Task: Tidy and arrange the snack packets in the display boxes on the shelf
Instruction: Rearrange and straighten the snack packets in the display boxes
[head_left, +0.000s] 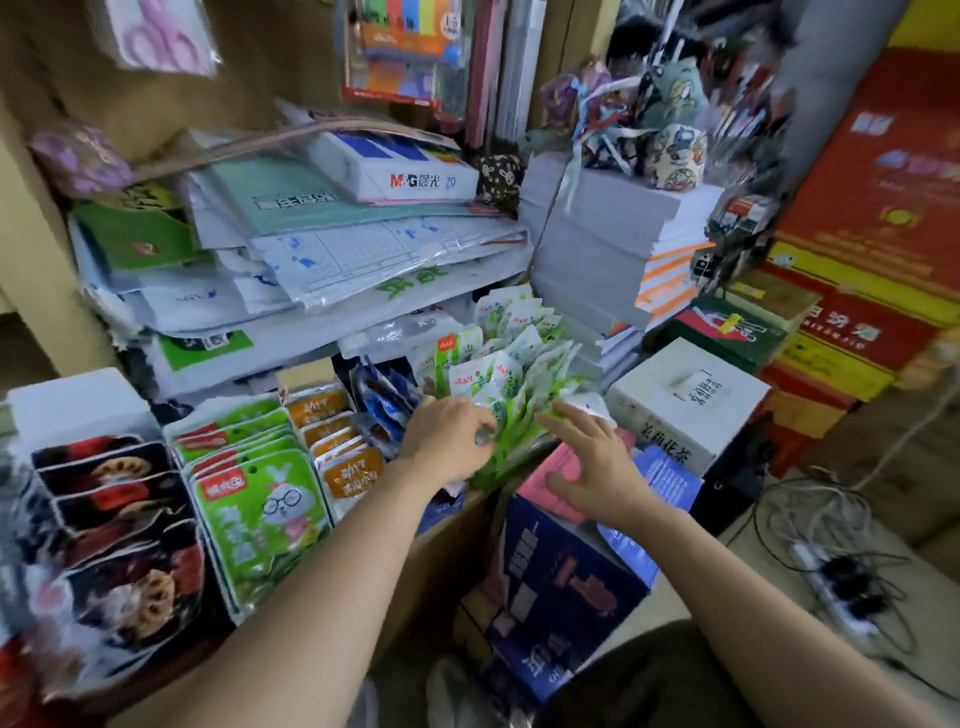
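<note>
The fingers of the left hand were curled in, pinching the nearest of the green-and-white snack packets by their top edges. The right hand lay with its fingers spread and straight, their tips against the right side of the same bunch, above a pink box. The packets stood on edge in a ragged, fanned row, just right of some blue packets and left of a white carton. They looked light, thin and glossy, so probably slippery and floppy one by one. Squaring them as a block between two flat palms, low on their sides, seemed safer than tugging at the sealed tops. Further left, orange packets and green rabbit packets stood in neater files.
</note>
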